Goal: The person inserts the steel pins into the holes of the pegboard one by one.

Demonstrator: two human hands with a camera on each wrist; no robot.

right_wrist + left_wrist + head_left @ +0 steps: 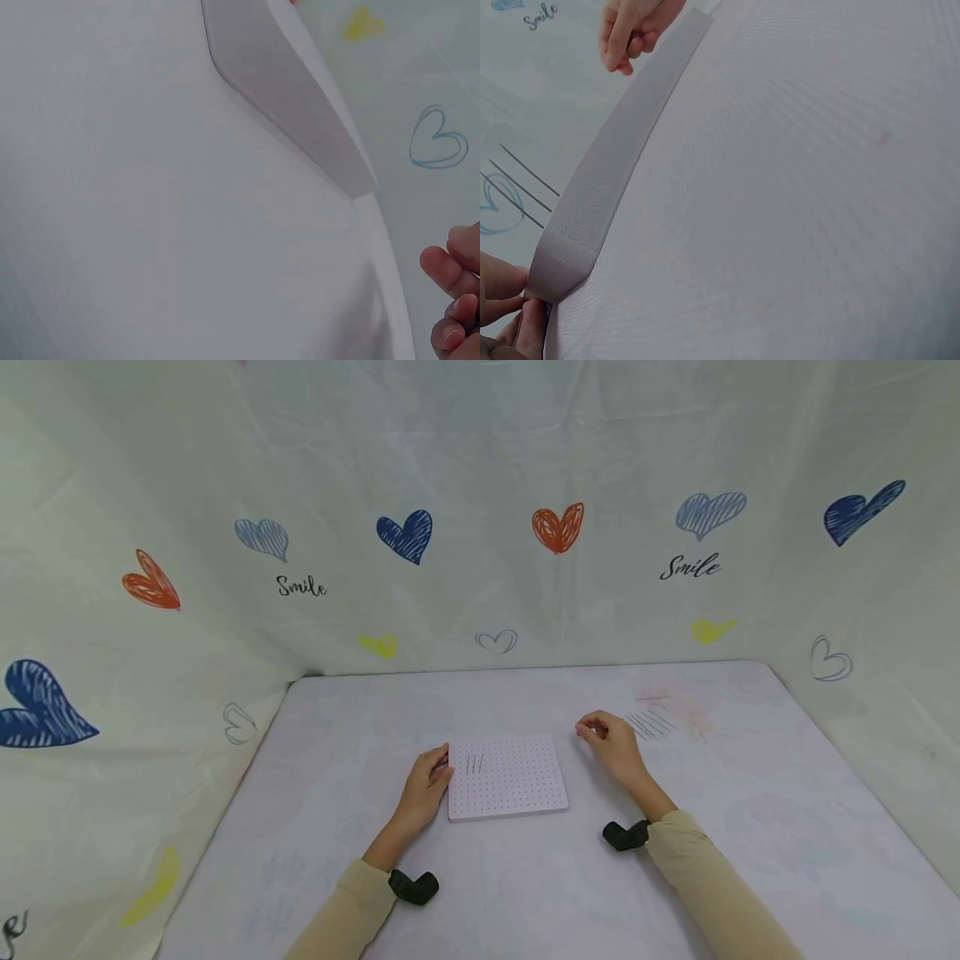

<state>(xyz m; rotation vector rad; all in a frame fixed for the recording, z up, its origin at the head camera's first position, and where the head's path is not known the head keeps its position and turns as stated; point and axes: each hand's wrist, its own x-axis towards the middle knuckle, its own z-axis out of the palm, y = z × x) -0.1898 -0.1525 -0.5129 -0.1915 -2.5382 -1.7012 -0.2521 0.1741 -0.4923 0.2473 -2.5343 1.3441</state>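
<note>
A white pegboard (507, 787) with rows of small holes lies on the table. Three thin dark pins (475, 764) stand upright in its upper left part; the left wrist view shows these pins (521, 187) rising above the board's side (600, 165). My left hand (424, 787) grips the board's left edge between thumb and fingers. Beyond the board's right side, my right hand (611, 745) is raised over the table, fingers curled and thumb close to the index fingertip. No pin shows at those fingertips, and I cannot tell whether they hold one.
Several loose thin dark pins (651, 724) lie side by side on the table just beyond my right hand. Faint reddish marks (675, 703) show on the white tabletop near them. A white curtain (480, 460) printed with hearts surrounds the table's back and sides.
</note>
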